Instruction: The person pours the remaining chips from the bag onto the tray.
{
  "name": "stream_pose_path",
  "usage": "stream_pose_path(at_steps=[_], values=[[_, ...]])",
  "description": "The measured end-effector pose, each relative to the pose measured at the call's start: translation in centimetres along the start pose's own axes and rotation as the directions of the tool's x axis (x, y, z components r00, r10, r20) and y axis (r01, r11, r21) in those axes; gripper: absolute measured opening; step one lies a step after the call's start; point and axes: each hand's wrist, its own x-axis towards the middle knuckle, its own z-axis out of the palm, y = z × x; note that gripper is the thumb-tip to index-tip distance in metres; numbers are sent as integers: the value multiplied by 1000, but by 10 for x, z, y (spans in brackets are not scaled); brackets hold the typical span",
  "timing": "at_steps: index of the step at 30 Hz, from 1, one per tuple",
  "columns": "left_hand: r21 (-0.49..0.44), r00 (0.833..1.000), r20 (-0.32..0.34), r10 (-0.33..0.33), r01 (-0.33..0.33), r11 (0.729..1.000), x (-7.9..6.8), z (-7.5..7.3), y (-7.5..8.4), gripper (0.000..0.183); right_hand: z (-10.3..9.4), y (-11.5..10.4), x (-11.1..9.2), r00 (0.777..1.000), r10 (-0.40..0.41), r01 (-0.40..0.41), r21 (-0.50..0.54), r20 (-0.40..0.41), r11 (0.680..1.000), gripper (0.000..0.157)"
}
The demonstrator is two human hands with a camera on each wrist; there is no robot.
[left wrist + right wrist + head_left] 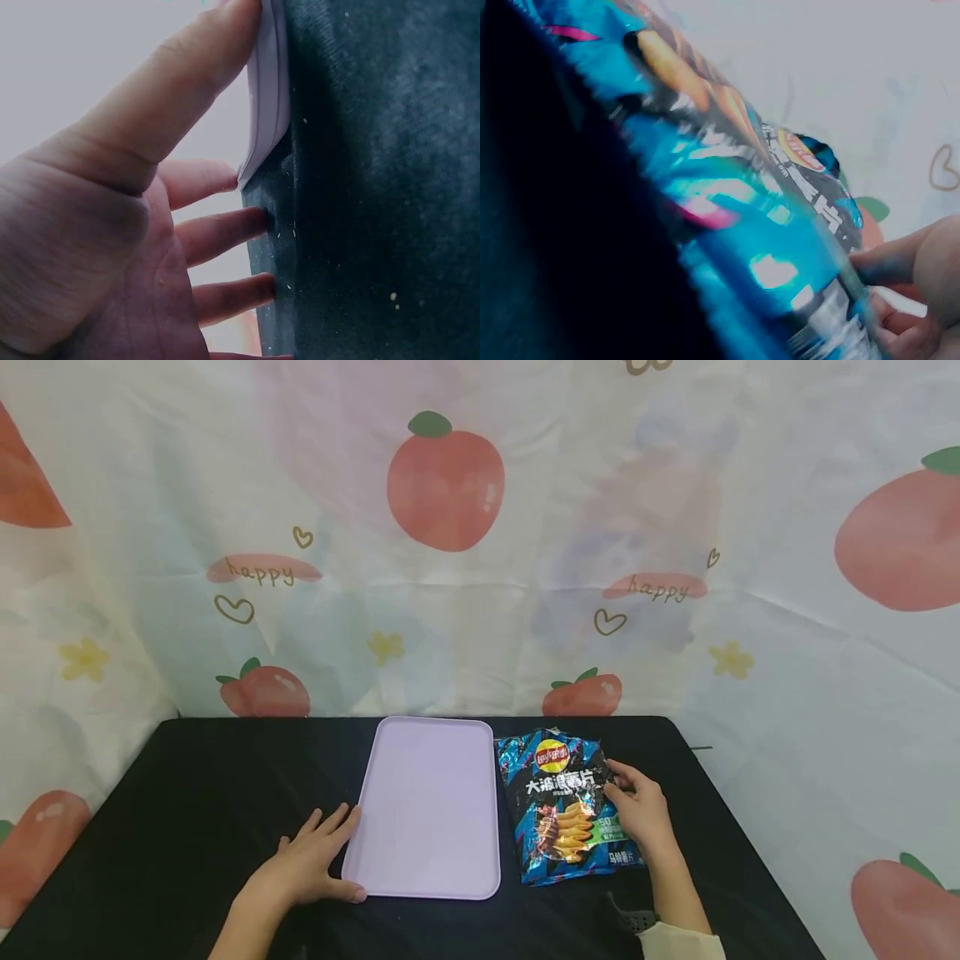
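My right hand (640,804) pinches the bag (558,810) by its right edge, lower right, its length running up-frame beside the tray (429,810).

From before the lilac tray (427,810), the head camera looks forward and down, widest; the left-wrist view closely faces the tray's rim (268,97), shared; the right-wrist view, close, looks across the shared Lay's chip bag (558,797), right of the tray.
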Motion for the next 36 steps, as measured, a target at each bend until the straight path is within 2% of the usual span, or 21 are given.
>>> stream_pose_path(at_steps=[7,11,15,20,28,33,36], values=[[-11,1000,3,-13,13,1000,-1,-1,1,116,-6,-16,-6,992,-74,94,206,-105,974,41],[-12,1000,3,-21,21,1000,-1,-1,-1,116,-9,-25,-10,984,-128,157,274,-120,949,41],[-18,1000,5,-18,18,1000,-1,-1,-1,116,-10,-39,-16,964,-219,255,300,-149,919,40],[-24,1000,5,-13,13,1000,0,-1,0,115,-10,-59,-21,923,-351,382,285,-156,879,38],[-24,1000,2,-10,10,1000,-1,-3,4,115,-15,-89,-19,858,-507,512,207,-82,834,37],[-21,1000,5,-7,7,1000,-2,-3,4,115,-17,-106,-17,825,-564,564,106,-36,819,36],[-15,1000,8,-6,6,1000,-2,-3,3,115,-18,-117,-16,795,-607,607,28,-2,795,34]])
